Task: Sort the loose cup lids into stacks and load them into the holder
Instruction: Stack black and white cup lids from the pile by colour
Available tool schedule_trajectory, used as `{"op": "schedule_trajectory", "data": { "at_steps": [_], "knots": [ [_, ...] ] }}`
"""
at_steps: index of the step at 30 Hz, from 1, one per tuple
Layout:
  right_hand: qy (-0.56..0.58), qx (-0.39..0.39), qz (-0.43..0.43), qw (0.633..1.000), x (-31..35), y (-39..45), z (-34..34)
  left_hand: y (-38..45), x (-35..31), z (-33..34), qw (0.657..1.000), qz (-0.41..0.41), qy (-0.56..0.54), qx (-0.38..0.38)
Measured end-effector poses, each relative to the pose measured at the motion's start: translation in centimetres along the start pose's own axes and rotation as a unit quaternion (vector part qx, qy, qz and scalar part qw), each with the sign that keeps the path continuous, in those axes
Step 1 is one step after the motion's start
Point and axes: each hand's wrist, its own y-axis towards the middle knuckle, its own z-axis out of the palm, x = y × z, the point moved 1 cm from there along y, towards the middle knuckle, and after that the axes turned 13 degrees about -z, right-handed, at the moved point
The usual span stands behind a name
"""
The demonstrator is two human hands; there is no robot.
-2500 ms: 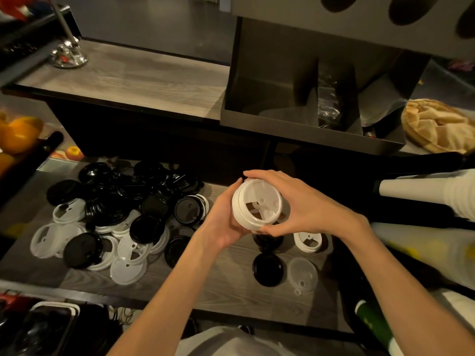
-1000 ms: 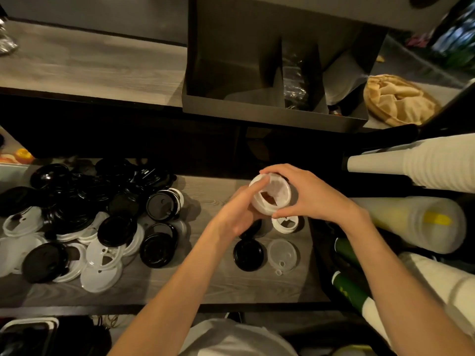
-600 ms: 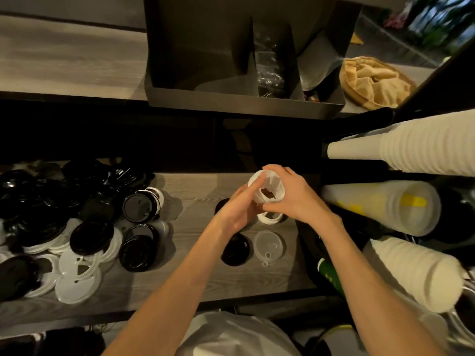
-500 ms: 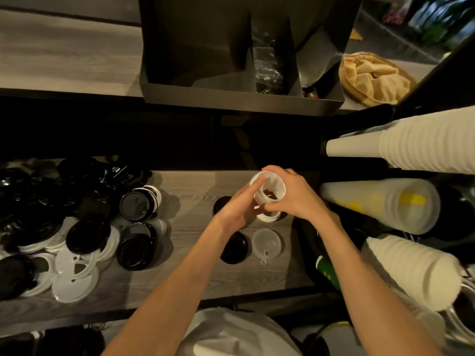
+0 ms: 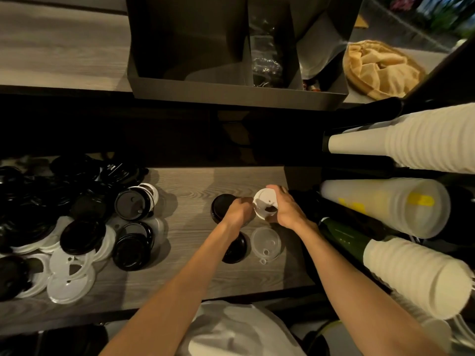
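Stacking step: my right hand (image 5: 284,211) grips white lids (image 5: 265,204); left hand (image 5: 237,211), fingers curled, grip unclear. Next: holder (image 5: 231,95).

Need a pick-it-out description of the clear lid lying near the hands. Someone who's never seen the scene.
Start at the lower wooden shelf and find the two hands meeting over its right end. Just nearer the camera than the right hand a single clear lid lies flat on the wood, with a black lid at its left. It is the only see-through one there; the lid stack held in the hand is opaque white.
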Motion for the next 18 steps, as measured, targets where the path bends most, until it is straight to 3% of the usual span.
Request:
{"op": "schedule_trajectory", "data": {
  "at_steps": [6, 18],
  "knots": [
    [-0.008, 0.030, -0.004, 1.000, -1.2, 1.2, 0.2, 1.0, 0.2, 0.8, 0.995, -0.029, 0.087, -0.035],
    [0.040, 0.038, 0.030, 0.998, -1.9, 1.1, 1.0, 2.4, 1.3, 2.0, 0.994, -0.033, 0.102, -0.014]
  ]
}}
